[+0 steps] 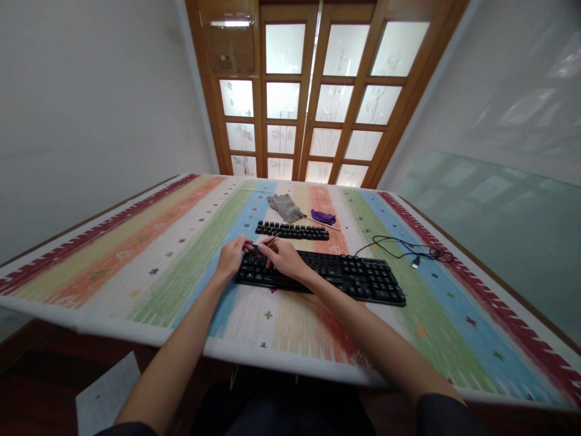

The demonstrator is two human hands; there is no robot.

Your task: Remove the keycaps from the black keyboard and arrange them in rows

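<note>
A black keyboard [336, 272] lies in front of me, with keycaps missing from part of its upper left and middle area. At its back left corner is my left hand [232, 254], fingers curled against the edge. Over the left part of the keys, my right hand [282, 255] is closed in a pinch. A thin dark thing shows at its fingertips, too small to name. Just behind the keyboard, loose black keycaps [293, 232] stand in rows.
Behind the keycaps lie a grey cloth [285, 207], a purple cloth [323, 216] and a thin rod [324, 224]. The keyboard's USB cable [399, 247] is coiled at the right. A striped tablecloth [181, 272] covers the table. Walls stand on both sides, with glazed wooden doors [310, 91] beyond.
</note>
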